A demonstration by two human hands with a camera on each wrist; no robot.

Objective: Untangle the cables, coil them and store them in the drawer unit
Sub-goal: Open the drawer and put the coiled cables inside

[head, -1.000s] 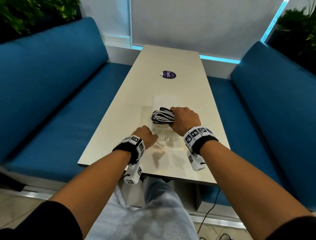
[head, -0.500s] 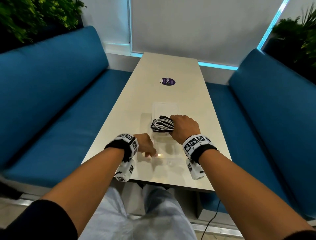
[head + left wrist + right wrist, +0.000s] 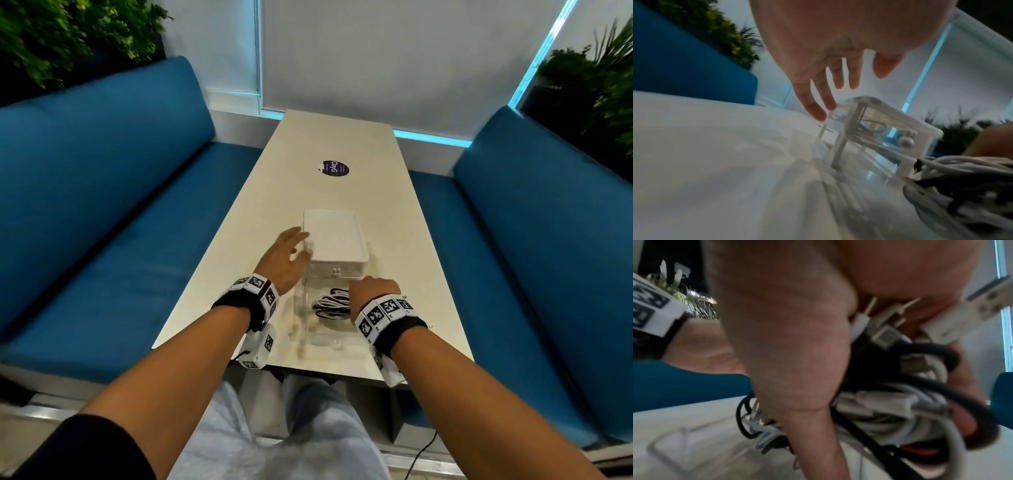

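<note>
The white-topped clear drawer unit (image 3: 334, 240) stands mid-table, its clear lower drawer (image 3: 305, 337) pulled out toward me. My right hand (image 3: 373, 291) grips a coiled bundle of black and white cables (image 3: 329, 303) inside the open drawer's outline; whether the bundle rests on the drawer floor I cannot tell. In the right wrist view my fingers wrap the cables (image 3: 900, 402), and a white USB plug (image 3: 972, 313) sticks out. My left hand (image 3: 296, 246) is open, fingers spread, touching the unit's left side. The left wrist view shows the left hand's fingers (image 3: 818, 112) beside the unit (image 3: 890, 125), with the cables (image 3: 962, 178) at the right.
The pale table (image 3: 342, 137) runs away from me between two blue benches (image 3: 102, 205). A purple round sticker (image 3: 335, 168) lies beyond the unit. Plants stand at both back corners. The table's front edge is just under my wrists.
The left hand let go of the drawer front and moved forward to the unit's left side. The drawer now stands out. The right hand brought the cable bundle back toward me, over the open drawer.
</note>
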